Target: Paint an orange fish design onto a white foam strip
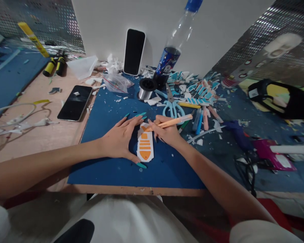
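Observation:
On the blue mat (111,175) lies a small white board (150,156) bearing an orange striped fish shape (145,147). My left hand (119,138) rests beside it on the left, fingers spread, with the thumb and fingertips at the board's edges. Long teal nails show on that hand. My right hand (169,132) grips an orange marker (176,120), its tip down at the upper end of the fish. The fingers hide part of the board's upper right edge.
Behind my hands stand a spool of wire (146,89), a Pepsi bottle (167,64) and an upright phone (134,52). Light blue scissors (172,104) lie among foam scraps and several markers (199,121). Another phone (75,103) lies left; a magenta item (273,155) sits right.

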Available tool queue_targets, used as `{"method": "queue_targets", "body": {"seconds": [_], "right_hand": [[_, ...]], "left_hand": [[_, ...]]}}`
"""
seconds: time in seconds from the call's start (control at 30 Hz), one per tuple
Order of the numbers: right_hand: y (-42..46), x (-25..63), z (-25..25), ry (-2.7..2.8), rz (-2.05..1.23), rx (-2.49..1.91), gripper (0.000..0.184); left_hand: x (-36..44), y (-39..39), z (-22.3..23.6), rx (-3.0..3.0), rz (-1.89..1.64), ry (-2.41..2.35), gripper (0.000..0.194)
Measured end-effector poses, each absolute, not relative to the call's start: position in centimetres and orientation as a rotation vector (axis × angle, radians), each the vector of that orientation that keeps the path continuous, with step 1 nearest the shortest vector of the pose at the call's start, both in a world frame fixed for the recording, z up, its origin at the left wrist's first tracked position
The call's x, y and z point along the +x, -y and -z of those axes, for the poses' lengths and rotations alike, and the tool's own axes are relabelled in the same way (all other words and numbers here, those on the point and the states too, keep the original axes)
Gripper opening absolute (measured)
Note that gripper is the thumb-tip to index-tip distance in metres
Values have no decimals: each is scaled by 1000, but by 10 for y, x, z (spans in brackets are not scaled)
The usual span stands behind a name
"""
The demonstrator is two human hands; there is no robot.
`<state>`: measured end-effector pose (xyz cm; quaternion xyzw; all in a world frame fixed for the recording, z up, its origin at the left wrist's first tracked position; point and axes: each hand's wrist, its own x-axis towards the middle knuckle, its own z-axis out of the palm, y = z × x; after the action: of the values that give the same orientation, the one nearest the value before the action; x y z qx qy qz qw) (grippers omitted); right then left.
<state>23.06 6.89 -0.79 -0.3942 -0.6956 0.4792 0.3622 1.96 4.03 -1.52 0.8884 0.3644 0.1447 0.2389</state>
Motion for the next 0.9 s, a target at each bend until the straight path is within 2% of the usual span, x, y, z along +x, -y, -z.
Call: {"method": "queue_targets", "body": {"seconds": [0.9], "right_hand": [[-70,231,9,1764,-1128,-1063,40]], "left_hand": [[21,-40,11,2439,-354,-1024,131]]}}
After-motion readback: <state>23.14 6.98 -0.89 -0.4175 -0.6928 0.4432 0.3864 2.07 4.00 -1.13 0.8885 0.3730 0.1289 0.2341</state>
